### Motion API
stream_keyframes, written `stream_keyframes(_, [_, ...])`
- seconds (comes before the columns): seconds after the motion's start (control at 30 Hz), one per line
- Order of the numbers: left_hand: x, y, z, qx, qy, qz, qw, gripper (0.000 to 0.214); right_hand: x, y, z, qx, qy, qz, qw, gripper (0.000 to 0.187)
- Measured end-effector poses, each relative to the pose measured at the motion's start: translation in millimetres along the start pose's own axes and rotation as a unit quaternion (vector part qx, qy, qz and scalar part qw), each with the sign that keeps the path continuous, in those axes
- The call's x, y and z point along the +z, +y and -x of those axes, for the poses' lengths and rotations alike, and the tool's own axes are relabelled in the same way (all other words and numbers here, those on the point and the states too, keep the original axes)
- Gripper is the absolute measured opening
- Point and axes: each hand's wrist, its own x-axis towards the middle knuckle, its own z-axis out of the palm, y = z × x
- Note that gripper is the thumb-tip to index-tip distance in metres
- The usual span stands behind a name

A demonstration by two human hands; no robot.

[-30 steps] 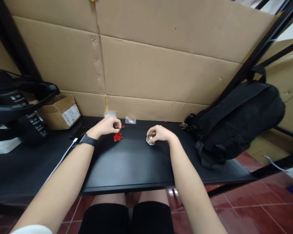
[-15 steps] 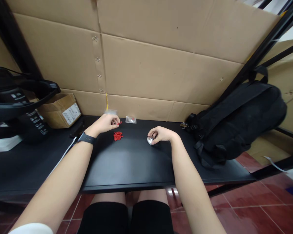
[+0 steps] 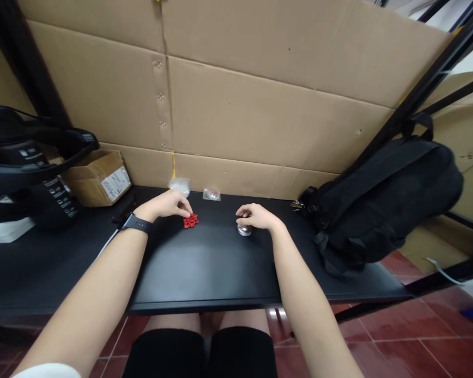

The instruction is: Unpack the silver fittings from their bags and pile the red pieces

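Note:
At the middle of the black table, my left hand [image 3: 172,203] reaches down with thumb and fingertips pinched together at the upper edge of a small folded bundle of red cord [image 3: 191,221]. The bundle lies flat on the tabletop. My right hand [image 3: 257,216] hovers at a shiny silver round metal object [image 3: 244,230], which rests on the table beneath its fingers. The thumb and fingers there are apart, above the object rather than wrapped around it. A dark watch band [image 3: 137,223] circles my left wrist.
Along the cardboard wall [image 3: 236,121] lie a clear plastic bag [image 3: 180,186] and a small clear packet [image 3: 212,195]. A brown box [image 3: 96,178] and a dark bottle [image 3: 59,197] stand left. On the right leans a black backpack [image 3: 386,194], with small metal clips [image 3: 297,204] beside it.
My left hand has come down and nearer, bringing its bit of red cord to the bundle. My right hand has loosened from the metal object and lifted slightly.

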Motion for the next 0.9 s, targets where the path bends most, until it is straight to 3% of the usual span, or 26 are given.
stream_keyframes(0.3, [3.1, -15, -3, -0.009, -0.009, 0.0, 1.0, 0.035, 2, 0, -2, -0.003, -0.016, 0.025, 1.0, 0.028])
stream_keyframes(0.5, [4.3, -10, -2, -0.003, -0.006, 0.016, 1.0, 0.041, 7, -7, -3, -0.01, -0.011, 0.061, 0.998, 0.025])
stream_keyframes(0.63, [7.5, -7, -4, 0.001, 0.041, -0.039, 0.998, 0.042, 19, -19, -4, -0.017, -0.003, 0.12, 0.993, 0.039])
stream_keyframes(0.77, [10.6, -12, -8, 0.001, 0.043, -0.049, 0.998, 0.04, 35, -36, -8, 0.003, -0.033, 0.191, 0.981, 0.057])
stream_keyframes(0.9, [10.8, -14, -9, 0.0, 0.044, -0.06, 0.997, 0.039, 44, -49, -20, 0.005, -0.002, 0.231, 0.973, 0.056])
